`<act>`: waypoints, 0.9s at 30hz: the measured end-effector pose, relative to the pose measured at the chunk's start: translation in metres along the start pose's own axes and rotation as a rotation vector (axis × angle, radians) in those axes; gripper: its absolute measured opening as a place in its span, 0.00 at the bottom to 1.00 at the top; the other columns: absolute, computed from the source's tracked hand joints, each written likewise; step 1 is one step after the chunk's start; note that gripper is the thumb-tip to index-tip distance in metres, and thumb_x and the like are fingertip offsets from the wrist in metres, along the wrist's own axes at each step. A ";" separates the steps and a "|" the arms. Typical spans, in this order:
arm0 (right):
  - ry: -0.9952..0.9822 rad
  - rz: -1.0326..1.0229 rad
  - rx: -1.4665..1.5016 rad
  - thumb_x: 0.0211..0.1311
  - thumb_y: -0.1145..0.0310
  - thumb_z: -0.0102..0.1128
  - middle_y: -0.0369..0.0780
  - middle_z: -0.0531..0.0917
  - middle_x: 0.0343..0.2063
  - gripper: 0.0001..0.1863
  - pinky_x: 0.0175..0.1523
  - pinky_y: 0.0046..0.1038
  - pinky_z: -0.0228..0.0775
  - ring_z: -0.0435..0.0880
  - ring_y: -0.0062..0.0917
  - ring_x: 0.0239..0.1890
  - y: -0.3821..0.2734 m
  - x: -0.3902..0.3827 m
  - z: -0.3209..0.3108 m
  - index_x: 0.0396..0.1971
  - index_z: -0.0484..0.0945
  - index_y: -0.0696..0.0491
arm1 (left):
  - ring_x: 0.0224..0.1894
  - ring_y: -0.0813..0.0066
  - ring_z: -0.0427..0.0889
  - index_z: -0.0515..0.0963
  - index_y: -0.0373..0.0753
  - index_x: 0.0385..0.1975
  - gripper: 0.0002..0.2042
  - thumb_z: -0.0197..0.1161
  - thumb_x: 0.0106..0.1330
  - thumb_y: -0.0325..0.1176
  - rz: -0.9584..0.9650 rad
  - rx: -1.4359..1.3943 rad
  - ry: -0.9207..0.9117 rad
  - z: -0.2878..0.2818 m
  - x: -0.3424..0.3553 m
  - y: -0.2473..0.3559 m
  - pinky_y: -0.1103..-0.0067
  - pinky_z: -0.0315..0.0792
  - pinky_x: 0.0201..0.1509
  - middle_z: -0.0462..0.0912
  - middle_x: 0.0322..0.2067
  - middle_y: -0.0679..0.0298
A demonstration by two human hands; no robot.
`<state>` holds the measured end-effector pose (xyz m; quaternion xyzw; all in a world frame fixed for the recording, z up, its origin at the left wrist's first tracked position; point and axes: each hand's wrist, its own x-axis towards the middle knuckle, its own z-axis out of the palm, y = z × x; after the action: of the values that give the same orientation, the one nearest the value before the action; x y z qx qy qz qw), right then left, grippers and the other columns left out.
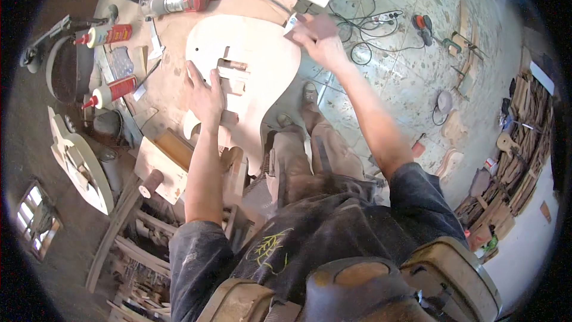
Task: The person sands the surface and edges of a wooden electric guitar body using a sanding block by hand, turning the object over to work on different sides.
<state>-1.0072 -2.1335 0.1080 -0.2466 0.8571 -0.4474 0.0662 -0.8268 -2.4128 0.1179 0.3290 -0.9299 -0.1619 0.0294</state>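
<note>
A pale wooden electric guitar body with routed cavities lies on the workbench. My left hand rests on its left part, fingers spread, beside the cavities. At the body's far right edge, my right hand is closed on a piece of reddish-brown sandpaper, smeared by motion. A small white and blue patch shows at the fingertips; I cannot make out whether it belongs to the sandpaper.
Two red and grey power tools with cords lie at the bench's far side. Glue bottles stand left. A wooden vise juts out near me. Cables and an orange sander lie on the floor; wood scraps are piled right.
</note>
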 end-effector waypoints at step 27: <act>0.153 0.933 1.407 0.72 0.47 0.61 0.43 0.85 0.42 0.27 0.40 0.37 0.85 0.87 0.32 0.37 -0.065 -0.353 -0.111 0.56 0.78 0.55 | 0.47 0.73 0.83 0.77 0.34 0.61 0.24 0.71 0.69 0.40 0.013 -0.833 -0.421 -0.013 -0.341 0.054 0.76 0.78 0.50 0.85 0.51 0.55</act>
<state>-0.7132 -1.9130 0.1879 0.2617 0.3949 -0.8189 0.3240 -0.5910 -2.1652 0.1649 0.2433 -0.7734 -0.5846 -0.0293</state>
